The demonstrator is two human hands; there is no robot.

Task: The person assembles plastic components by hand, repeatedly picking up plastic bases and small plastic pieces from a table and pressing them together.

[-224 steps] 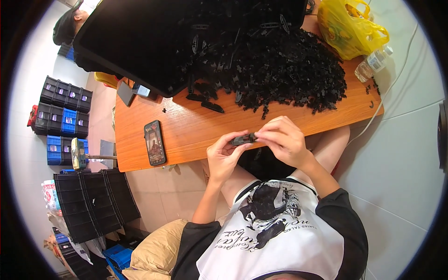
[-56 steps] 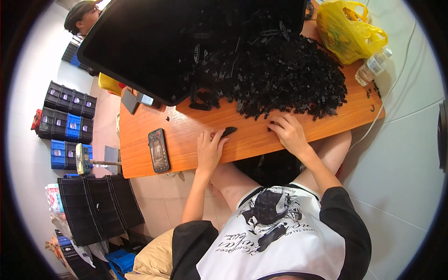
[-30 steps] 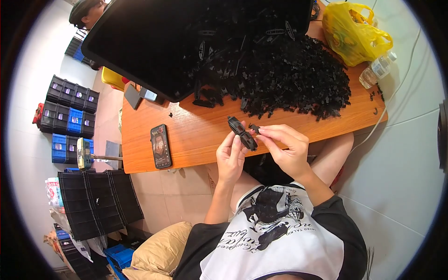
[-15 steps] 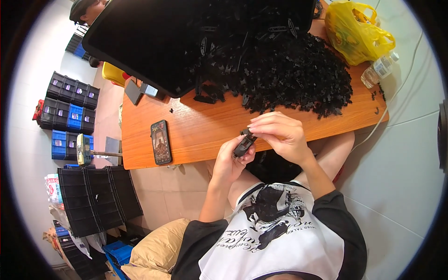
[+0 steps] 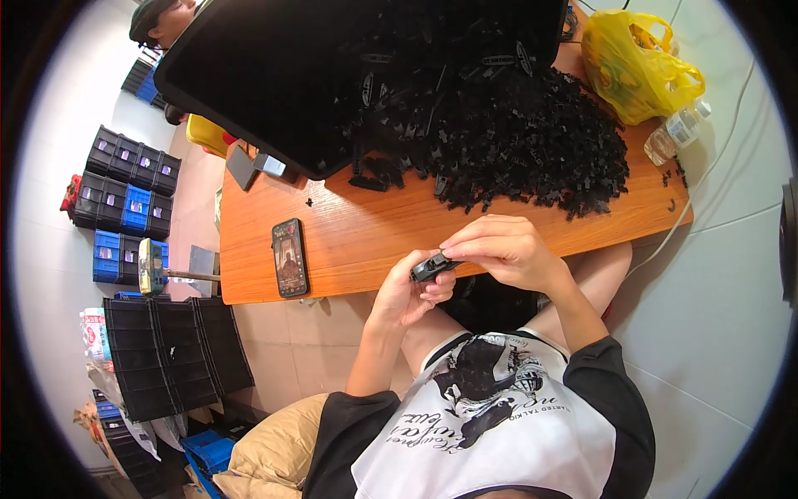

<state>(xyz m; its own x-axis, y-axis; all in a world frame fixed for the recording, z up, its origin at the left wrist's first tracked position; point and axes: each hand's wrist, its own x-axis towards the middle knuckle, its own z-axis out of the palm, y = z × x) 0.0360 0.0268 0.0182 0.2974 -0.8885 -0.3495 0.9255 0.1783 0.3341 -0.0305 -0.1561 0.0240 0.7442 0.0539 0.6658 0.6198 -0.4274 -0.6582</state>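
Observation:
A small black plastic part (image 5: 431,268), oblong with recesses, is held just off the table's near edge, above my lap. My left hand (image 5: 402,294) has its thumb and fingers closed round the body of the part. From the right, my right hand (image 5: 509,251) pinches at the part's upper right end, its fingers pressed together. Whether a smaller piece sits between those fingertips is too small to tell. Beyond my hands, a heap of small black plastic pieces (image 5: 532,154) lies on the wooden table (image 5: 366,254).
A large black tray (image 5: 274,83) with black pieces stands at the back. A phone (image 5: 289,259) lies at the left. A yellow plastic bag (image 5: 636,71) and a clear bottle (image 5: 675,133) stand back right. Crates (image 5: 133,162) are stacked left; another person (image 5: 169,23) is far left.
The black part has turned from steeply slanted to nearly level, still in my left hand. My right hand has moved slightly lower, its fingertips staying at the part's end.

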